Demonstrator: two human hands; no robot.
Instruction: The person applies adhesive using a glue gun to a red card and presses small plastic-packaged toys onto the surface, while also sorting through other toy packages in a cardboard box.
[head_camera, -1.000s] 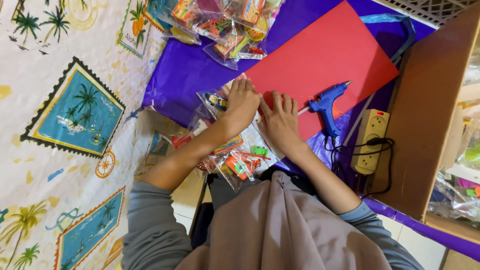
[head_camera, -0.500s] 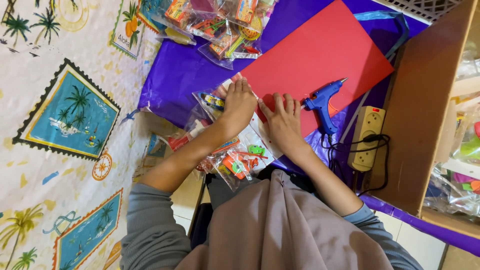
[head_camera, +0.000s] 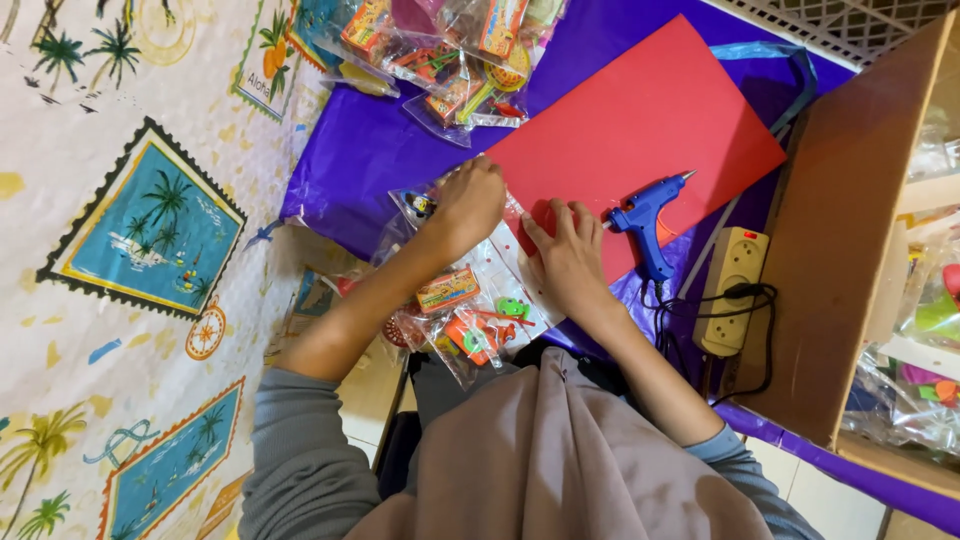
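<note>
My left hand (head_camera: 468, 203) presses down on a clear plastic toy packet (head_camera: 505, 232) at the near edge of a big red paper sheet (head_camera: 640, 130). My right hand (head_camera: 566, 251) lies flat beside it, fingers on the same packet and the red sheet's edge. A blue glue gun (head_camera: 648, 218) lies on the red sheet just right of my right hand, apart from it. More clear packets with small colourful toys (head_camera: 470, 315) lie under my forearms.
A purple plastic cover (head_camera: 365, 150) lies under the red sheet. A heap of toy packets (head_camera: 440, 50) sits at the far side. A cream power strip (head_camera: 732, 290) with a black cable lies next to a brown wooden shelf unit (head_camera: 850, 230). A palm-print cloth (head_camera: 130, 220) spreads left.
Both hands have stayed on the packet at the red sheet's edge, with only slight shifts of the fingers. The view has shifted a little.
</note>
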